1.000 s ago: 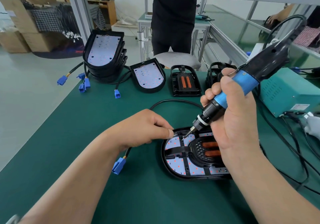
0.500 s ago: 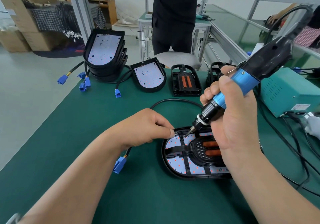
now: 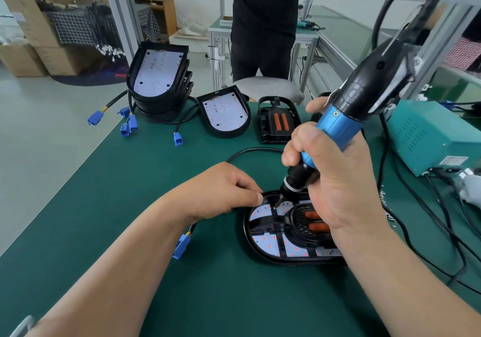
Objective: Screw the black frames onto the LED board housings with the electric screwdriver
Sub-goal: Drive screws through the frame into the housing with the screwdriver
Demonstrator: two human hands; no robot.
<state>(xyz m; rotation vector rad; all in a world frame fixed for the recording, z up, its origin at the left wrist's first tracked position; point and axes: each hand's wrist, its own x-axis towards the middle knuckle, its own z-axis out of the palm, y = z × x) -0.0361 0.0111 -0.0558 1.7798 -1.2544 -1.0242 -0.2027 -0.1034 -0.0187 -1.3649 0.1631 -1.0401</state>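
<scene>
1. The green bench mat (image 3: pixel 117 232) holds everything. The teal power box (image 3: pixel 426 138) sits at my far right.
2. A stack of LED board housings (image 3: pixel 156 81) waits at the back. Beside it are one bare housing (image 3: pixel 225 114) and a spare black frame (image 3: pixel 279 120).
3. My right hand (image 3: pixel 335 180) is clamped round the electric screwdriver (image 3: pixel 338 120), which leans toward me.
4. The housing in work (image 3: pixel 263 254) lies right in front of me, with its black frame (image 3: pixel 270 226) seated over the LED board.
5. My left hand (image 3: pixel 221 191) is curled, with thumb and forefinger together at the housing's upper-left rim. I cannot tell whether they pinch the rim or only press on it.
6. The bit tip (image 3: pixel 276 205) sits on a screw point on the frame's upper bar, so I judge I am driving a screw here.
7. Next I should keep the bit square, hold the housing steady, then move to another hole.
</scene>
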